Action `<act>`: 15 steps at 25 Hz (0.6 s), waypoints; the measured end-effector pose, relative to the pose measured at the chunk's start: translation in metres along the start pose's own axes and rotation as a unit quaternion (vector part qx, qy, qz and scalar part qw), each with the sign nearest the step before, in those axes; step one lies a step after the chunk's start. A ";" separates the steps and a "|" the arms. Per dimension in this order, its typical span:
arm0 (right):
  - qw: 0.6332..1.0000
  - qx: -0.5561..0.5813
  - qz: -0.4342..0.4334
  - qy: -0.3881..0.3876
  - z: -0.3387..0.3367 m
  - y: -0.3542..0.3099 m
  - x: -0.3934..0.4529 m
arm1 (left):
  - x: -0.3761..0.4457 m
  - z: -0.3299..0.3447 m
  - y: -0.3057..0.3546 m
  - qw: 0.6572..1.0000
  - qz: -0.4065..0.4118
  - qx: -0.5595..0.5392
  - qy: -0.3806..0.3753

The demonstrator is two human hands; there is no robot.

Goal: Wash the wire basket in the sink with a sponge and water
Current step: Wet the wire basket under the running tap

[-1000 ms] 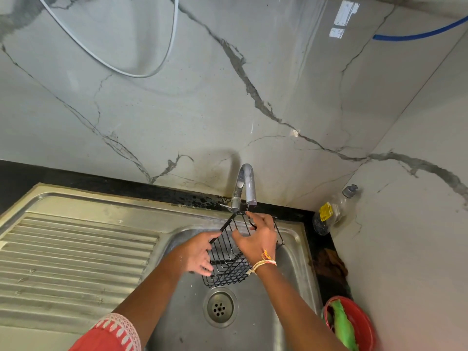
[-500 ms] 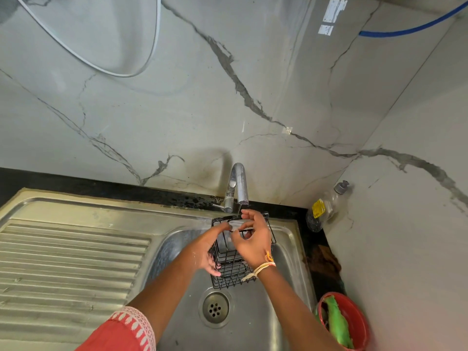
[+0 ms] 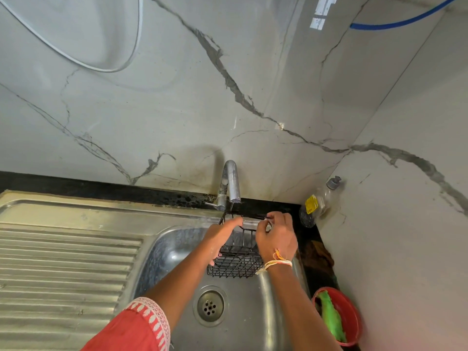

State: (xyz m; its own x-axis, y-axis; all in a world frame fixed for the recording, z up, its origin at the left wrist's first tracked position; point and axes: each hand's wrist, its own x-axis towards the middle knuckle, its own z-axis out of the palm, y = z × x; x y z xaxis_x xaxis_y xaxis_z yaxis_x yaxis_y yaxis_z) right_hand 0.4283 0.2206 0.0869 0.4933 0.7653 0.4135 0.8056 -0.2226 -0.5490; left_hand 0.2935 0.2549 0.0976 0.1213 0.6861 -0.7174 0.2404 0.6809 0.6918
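Raised toward tap point(image 3: 229, 183), wire basket point(image 3: 236, 259) seemingly gripped between both hands point(image 3: 253, 236).

Grey veined marble walls point(image 3: 177, 110) (meeting in a corner), black counter edge point(image 3: 76, 184), glossy reflections

Kitchen sink tally: 2 hands point(image 3: 222, 239) point(image 3: 277, 236), 1 black wire basket point(image 3: 235, 262), 1 tap point(image 3: 229, 183), 1 drain point(image 3: 210, 305), 1 clear bottle point(image 3: 317, 203), 1 red bowl point(image 3: 350, 315) holding what looks like 1 green item point(image 3: 331, 317), 2 wall cables point(image 3: 106, 68) point(image 3: 400, 21).
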 end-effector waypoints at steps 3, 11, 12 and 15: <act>0.974 0.089 0.184 -0.099 0.002 0.021 0.007 | 0.007 -0.012 0.000 0.999 -0.008 -0.050 -0.020; 0.869 0.333 0.276 -0.240 0.012 -0.007 -0.007 | 0.005 -0.055 -0.015 0.988 -0.042 -0.139 -0.053; 0.877 0.324 0.257 -0.243 0.012 -0.013 -0.010 | 0.006 -0.062 -0.019 0.987 -0.042 -0.145 -0.059; 0.880 0.305 0.232 -0.280 0.022 -0.021 -0.015 | 0.007 -0.077 -0.029 0.985 -0.050 -0.161 -0.043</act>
State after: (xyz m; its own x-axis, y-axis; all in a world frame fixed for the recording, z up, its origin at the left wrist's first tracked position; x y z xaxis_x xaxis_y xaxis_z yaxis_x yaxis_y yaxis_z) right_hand 0.3967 0.2275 0.0763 0.3458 0.8932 -0.2874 0.1503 -0.3551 -0.9227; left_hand 0.2130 0.2593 0.0789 0.1976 0.5960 -0.7782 -0.0603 0.7998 0.5972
